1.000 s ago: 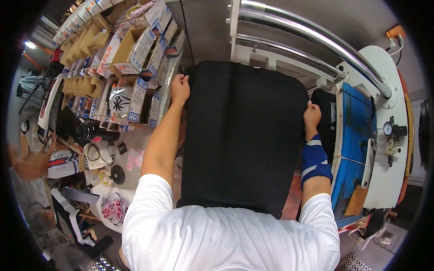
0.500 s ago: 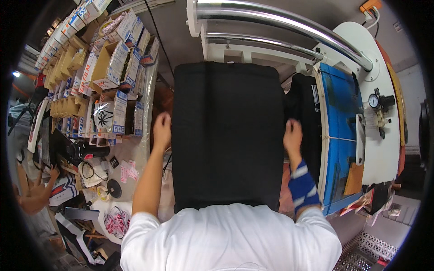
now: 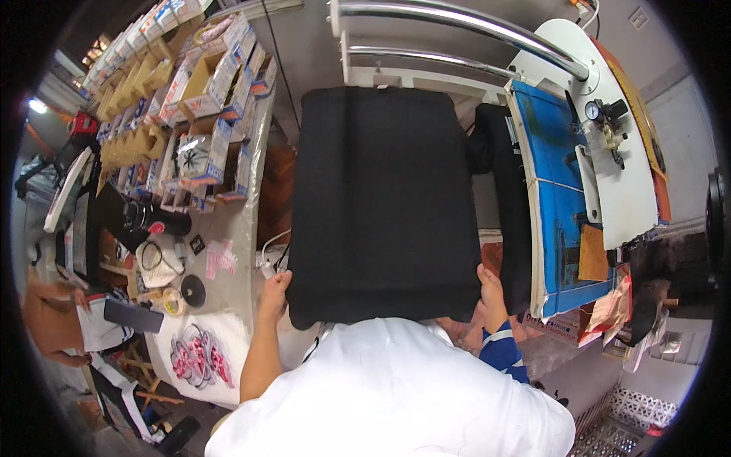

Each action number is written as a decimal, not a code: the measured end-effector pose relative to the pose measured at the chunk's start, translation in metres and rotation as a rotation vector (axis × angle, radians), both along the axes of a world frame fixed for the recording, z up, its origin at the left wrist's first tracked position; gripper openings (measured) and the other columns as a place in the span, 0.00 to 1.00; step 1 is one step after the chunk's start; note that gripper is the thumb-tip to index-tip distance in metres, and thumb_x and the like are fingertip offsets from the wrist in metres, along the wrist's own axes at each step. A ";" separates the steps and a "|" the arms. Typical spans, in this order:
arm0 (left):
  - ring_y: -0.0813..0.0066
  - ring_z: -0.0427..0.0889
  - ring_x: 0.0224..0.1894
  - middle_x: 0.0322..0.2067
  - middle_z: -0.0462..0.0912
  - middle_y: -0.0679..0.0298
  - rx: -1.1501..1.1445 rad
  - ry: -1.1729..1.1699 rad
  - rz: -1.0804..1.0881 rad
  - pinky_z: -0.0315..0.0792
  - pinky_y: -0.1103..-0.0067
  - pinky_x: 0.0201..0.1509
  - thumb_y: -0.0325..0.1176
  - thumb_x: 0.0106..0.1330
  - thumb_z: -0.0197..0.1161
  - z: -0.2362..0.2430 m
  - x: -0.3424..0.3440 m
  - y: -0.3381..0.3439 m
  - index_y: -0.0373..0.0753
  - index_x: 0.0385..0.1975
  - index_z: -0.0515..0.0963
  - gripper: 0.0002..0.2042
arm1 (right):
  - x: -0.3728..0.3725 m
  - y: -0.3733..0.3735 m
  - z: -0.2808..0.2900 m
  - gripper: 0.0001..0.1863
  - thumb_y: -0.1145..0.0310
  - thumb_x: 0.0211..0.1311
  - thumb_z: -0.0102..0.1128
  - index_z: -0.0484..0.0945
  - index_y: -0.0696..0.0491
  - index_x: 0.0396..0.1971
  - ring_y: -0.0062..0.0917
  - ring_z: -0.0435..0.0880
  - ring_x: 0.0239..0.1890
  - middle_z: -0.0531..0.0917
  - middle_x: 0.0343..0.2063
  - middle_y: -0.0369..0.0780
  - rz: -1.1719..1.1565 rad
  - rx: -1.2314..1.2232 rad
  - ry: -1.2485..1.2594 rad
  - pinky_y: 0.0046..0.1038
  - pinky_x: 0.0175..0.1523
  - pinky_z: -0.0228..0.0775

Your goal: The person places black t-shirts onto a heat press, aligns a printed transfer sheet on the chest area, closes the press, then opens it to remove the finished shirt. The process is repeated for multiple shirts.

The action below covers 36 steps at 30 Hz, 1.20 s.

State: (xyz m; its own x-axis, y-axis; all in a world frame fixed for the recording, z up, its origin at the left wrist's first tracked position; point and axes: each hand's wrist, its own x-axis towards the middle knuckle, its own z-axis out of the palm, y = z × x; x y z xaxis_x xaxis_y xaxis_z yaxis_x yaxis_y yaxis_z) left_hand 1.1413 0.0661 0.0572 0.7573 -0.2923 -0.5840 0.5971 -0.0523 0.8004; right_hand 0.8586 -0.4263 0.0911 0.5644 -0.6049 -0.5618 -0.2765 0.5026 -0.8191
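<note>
A black cloth (image 3: 384, 198), perhaps a garment, lies stretched over a long flat platen in front of me. Its top is smooth apart from a faint lengthwise crease. Near the close left corner, my left hand (image 3: 274, 295) is closed on the cloth's side edge, the thumb toward the top. My right hand (image 3: 490, 292) grips the opposite edge at about the same distance from me, its fingers partly hidden beneath. A blue band with white stripes (image 3: 502, 353) covers my right forearm. The close end of the cloth reaches my white shirt.
On the right stands a blue-covered board (image 3: 563, 190) with a second black cloth (image 3: 512, 221) beside it. Chrome bars (image 3: 457, 15) and a pressure gauge (image 3: 592, 110) belong to the white machine. Open cartons (image 3: 205, 84) crowd the left table. Another person's arm (image 3: 53, 320) shows far left.
Both hands have slid toward me along the cloth's sides, from about halfway to near its close corners. The view has shifted, and the cloth's close end now shows more.
</note>
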 end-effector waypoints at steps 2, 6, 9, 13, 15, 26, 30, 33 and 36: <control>0.78 0.83 0.38 0.37 0.87 0.66 -0.006 0.103 -0.040 0.77 0.79 0.44 0.43 0.77 0.64 0.012 -0.008 0.019 0.34 0.43 0.84 0.16 | -0.017 -0.008 -0.006 0.15 0.62 0.78 0.60 0.83 0.57 0.52 0.28 0.85 0.55 0.87 0.51 0.41 -0.006 0.137 -0.162 0.34 0.64 0.75; 0.84 0.78 0.32 0.32 0.84 0.74 0.073 0.051 -0.113 0.73 0.80 0.38 0.39 0.75 0.66 0.034 -0.005 0.039 0.38 0.46 0.85 0.11 | -0.035 -0.011 -0.004 0.14 0.62 0.79 0.58 0.81 0.57 0.51 0.27 0.85 0.51 0.87 0.49 0.41 0.033 0.046 -0.146 0.32 0.60 0.77; 0.79 0.83 0.37 0.39 0.87 0.70 -0.097 0.116 -0.122 0.76 0.79 0.46 0.40 0.73 0.68 0.000 -0.006 0.068 0.36 0.50 0.83 0.15 | -0.030 -0.005 0.012 0.15 0.63 0.79 0.59 0.81 0.59 0.52 0.25 0.87 0.48 0.88 0.46 0.40 -0.025 0.052 -0.015 0.27 0.56 0.79; 0.78 0.84 0.40 0.43 0.87 0.67 -0.114 0.050 -0.079 0.76 0.77 0.48 0.41 0.71 0.70 0.006 -0.010 0.055 0.33 0.55 0.81 0.20 | -0.028 -0.003 0.017 0.18 0.63 0.76 0.63 0.82 0.60 0.56 0.23 0.84 0.48 0.87 0.47 0.37 -0.072 -0.057 0.193 0.25 0.53 0.76; 0.73 0.87 0.47 0.48 0.87 0.62 -0.201 0.060 -0.057 0.79 0.75 0.54 0.39 0.74 0.68 0.009 -0.016 0.052 0.32 0.58 0.78 0.20 | -0.015 0.004 0.027 0.16 0.63 0.76 0.64 0.84 0.59 0.51 0.20 0.82 0.44 0.87 0.43 0.35 -0.028 -0.218 0.224 0.24 0.53 0.73; 0.76 0.85 0.41 0.40 0.88 0.63 -0.026 -0.017 -0.141 0.76 0.79 0.49 0.35 0.75 0.65 -0.069 -0.030 0.044 0.36 0.45 0.84 0.09 | -0.045 -0.012 -0.092 0.20 0.57 0.76 0.56 0.84 0.61 0.43 0.51 0.87 0.45 0.88 0.39 0.55 0.315 -0.864 0.336 0.42 0.50 0.77; 0.75 0.83 0.36 0.35 0.87 0.64 0.463 -0.280 -0.264 0.76 0.77 0.44 0.33 0.75 0.63 -0.069 -0.050 0.050 0.33 0.47 0.84 0.10 | 0.023 -0.008 -0.024 0.16 0.61 0.73 0.57 0.85 0.59 0.43 0.52 0.87 0.46 0.88 0.40 0.55 0.367 -0.945 0.631 0.47 0.52 0.76; 0.76 0.83 0.34 0.33 0.86 0.63 0.375 -0.192 -0.056 0.77 0.77 0.41 0.32 0.75 0.64 -0.052 -0.059 0.051 0.31 0.47 0.84 0.11 | 0.109 -0.026 0.040 0.13 0.61 0.71 0.62 0.86 0.55 0.44 0.46 0.85 0.50 0.87 0.45 0.50 0.097 -1.335 0.494 0.42 0.57 0.76; 0.77 0.85 0.34 0.33 0.87 0.62 0.313 -0.136 0.074 0.79 0.78 0.41 0.31 0.74 0.65 -0.056 -0.055 0.061 0.30 0.47 0.84 0.10 | 0.249 -0.003 0.071 0.17 0.58 0.68 0.64 0.85 0.57 0.44 0.46 0.81 0.57 0.85 0.52 0.48 0.352 -1.642 0.031 0.44 0.64 0.72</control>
